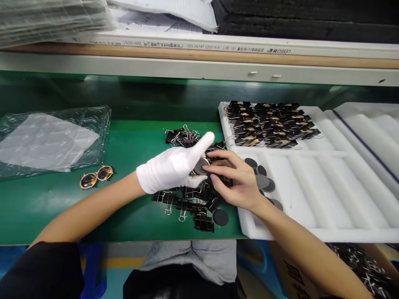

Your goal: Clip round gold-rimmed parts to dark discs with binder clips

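My left hand (179, 164), in a white glove, has its thumb raised and its other fingers curled around a dark round disc (201, 167) with a thin light edge. The bare fingertips of my right hand (235, 176) press on the same disc from the right; their inner side is partly hidden. Beneath both hands lies a loose heap of black binder clips (183, 203) with silver wire handles. A flat dark grey disc (220, 217) rests beside the heap, near the front edge. More dark discs (262, 182) sit just right of my right wrist.
Rows of binder clips with gold-rimmed pieces (274, 124) fill part of a white grooved foam tray (307, 195). Small gold-rimmed sunglasses (96, 177) lie left, near a transparent plastic tray (106, 133). A shelf edge (156, 66) crosses the back. A box of clips (364, 265) stands lower right.
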